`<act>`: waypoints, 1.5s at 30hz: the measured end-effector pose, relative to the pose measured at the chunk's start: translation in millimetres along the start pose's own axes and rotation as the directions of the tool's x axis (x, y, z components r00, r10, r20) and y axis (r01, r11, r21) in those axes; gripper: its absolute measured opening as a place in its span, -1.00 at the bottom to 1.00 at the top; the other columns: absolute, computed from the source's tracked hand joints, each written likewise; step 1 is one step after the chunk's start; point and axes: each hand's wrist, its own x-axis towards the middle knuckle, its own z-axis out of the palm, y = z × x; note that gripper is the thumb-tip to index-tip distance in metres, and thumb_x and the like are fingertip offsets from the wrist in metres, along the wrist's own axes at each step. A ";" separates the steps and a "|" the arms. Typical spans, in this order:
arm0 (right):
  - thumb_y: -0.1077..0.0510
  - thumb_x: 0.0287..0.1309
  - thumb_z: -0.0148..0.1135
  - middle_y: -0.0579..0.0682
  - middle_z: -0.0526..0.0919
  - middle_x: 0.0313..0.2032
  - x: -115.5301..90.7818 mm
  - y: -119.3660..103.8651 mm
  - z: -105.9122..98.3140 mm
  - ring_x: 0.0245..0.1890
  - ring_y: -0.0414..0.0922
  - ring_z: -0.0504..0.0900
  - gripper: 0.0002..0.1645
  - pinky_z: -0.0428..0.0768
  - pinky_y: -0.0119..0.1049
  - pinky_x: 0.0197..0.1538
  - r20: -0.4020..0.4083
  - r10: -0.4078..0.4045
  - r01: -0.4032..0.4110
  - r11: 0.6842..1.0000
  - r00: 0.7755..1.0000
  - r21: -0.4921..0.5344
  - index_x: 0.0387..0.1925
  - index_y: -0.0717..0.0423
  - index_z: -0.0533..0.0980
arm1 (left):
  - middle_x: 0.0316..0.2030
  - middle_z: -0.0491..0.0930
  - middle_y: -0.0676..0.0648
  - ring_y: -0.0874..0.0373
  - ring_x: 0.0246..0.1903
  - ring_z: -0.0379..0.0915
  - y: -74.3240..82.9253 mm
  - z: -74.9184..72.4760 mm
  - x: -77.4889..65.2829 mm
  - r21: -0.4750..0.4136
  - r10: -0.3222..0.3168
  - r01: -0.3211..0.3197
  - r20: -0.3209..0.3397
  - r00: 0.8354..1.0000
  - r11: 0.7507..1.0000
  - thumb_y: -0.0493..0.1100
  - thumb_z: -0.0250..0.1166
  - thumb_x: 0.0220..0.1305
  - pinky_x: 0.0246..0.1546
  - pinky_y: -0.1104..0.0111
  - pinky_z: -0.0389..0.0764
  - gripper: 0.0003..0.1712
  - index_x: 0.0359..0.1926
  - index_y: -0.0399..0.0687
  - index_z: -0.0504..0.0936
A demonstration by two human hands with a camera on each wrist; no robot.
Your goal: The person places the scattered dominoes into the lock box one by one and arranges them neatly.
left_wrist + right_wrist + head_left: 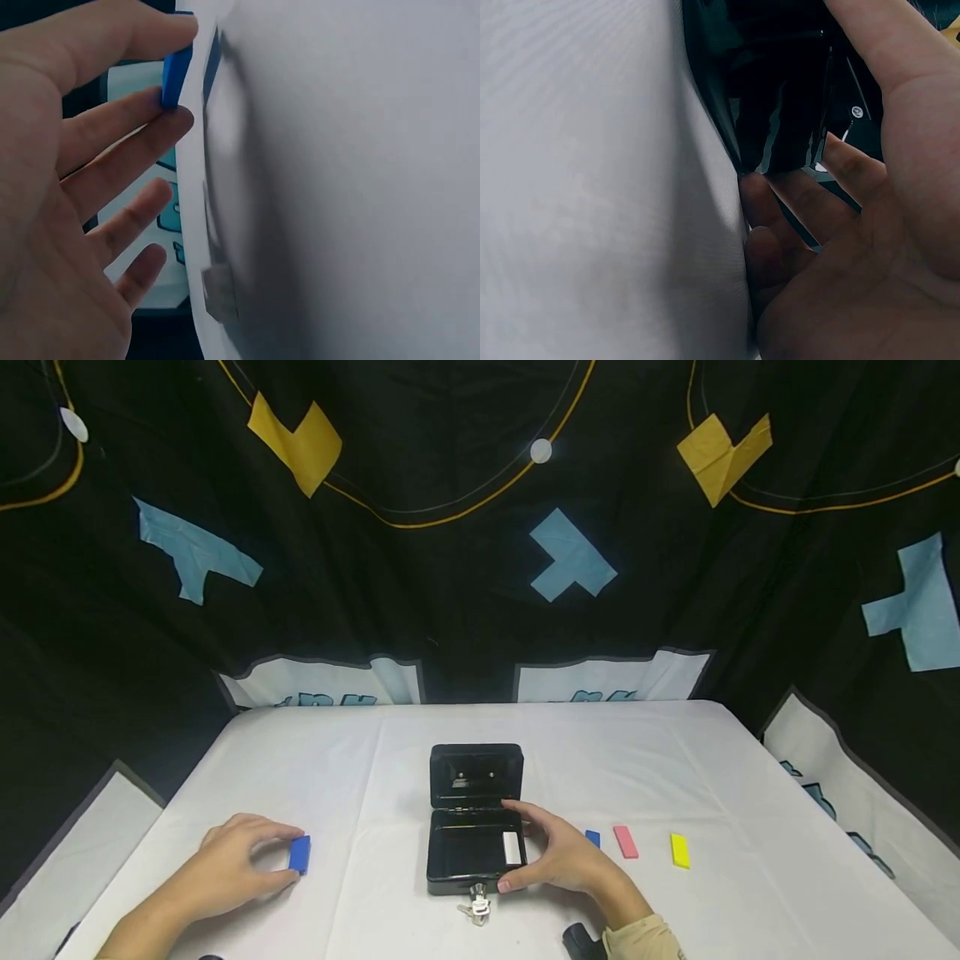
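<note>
My left hand pinches a small blue block between thumb and fingers at the left of the table. In the left wrist view that block stands edge-on between the thumb and two fingertips, the other fingers spread below. A black cash box sits mid-table with its lid raised. A white block lies inside at the right. My right hand grips the box's right side, thumb at the front corner, fingers toward the hinge. Keys hang from the front lock.
Right of the box lie a blue block, partly hidden by the right hand, a pink block and a yellow block. A white cloth covers the table. Behind it hangs a black curtain with coloured patches.
</note>
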 end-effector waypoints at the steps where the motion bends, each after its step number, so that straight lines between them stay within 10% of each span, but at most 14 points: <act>1: -0.01 -0.44 0.79 0.03 0.53 0.27 0.0 0.0 -0.1 0.31 0.16 0.40 0.25 0.18 0.40 0.31 0.001 -0.003 0.003 1.000 1.000 -0.003 0.42 -0.26 0.37 | 0.00 0.65 -0.07 -0.21 0.15 0.36 2.2 0.0 0.7 -0.007 0.010 -0.010 -0.006 1.000 1.000 0.08 0.63 -0.11 0.12 -0.24 0.22 -0.41 0.01 0.07 0.74; 15: 0.02 -0.44 0.79 0.03 0.52 0.28 0.0 0.9 -1.1 0.32 0.15 0.39 0.26 0.17 0.38 0.32 0.011 -0.020 0.020 1.000 1.000 0.017 0.42 -0.22 0.37 | -0.02 0.65 0.13 -0.02 0.10 0.45 74.7 13.7 21.1 -0.024 0.182 -0.183 -0.035 0.983 0.983 0.05 0.58 0.00 0.17 -0.13 0.28 -0.48 0.04 0.18 0.72; 24: -0.01 -0.42 0.79 -0.01 0.53 0.27 -0.5 2.9 -3.4 0.30 0.11 0.41 0.25 0.18 0.35 0.33 0.014 -0.031 0.031 1.000 0.999 0.005 0.43 -0.24 0.36 | 0.01 0.64 0.12 0.01 0.08 0.53 121.3 34.4 38.5 -0.034 0.395 -0.399 -0.086 0.915 0.916 -0.01 0.51 0.11 0.17 -0.04 0.45 -0.49 0.10 -0.02 0.70; 45: -0.01 -0.40 0.78 0.04 0.55 0.23 0.4 0.9 -3.2 0.38 0.21 0.29 0.25 0.17 0.41 0.31 0.033 -0.004 0.004 1.000 0.999 0.003 0.43 -0.28 0.35 | 0.01 0.63 -0.03 0.24 -0.16 0.58 174.4 87.6 68.0 -0.082 0.397 -0.390 0.098 0.913 0.917 0.00 0.51 0.15 -0.03 0.21 0.64 -0.43 0.12 -0.18 0.67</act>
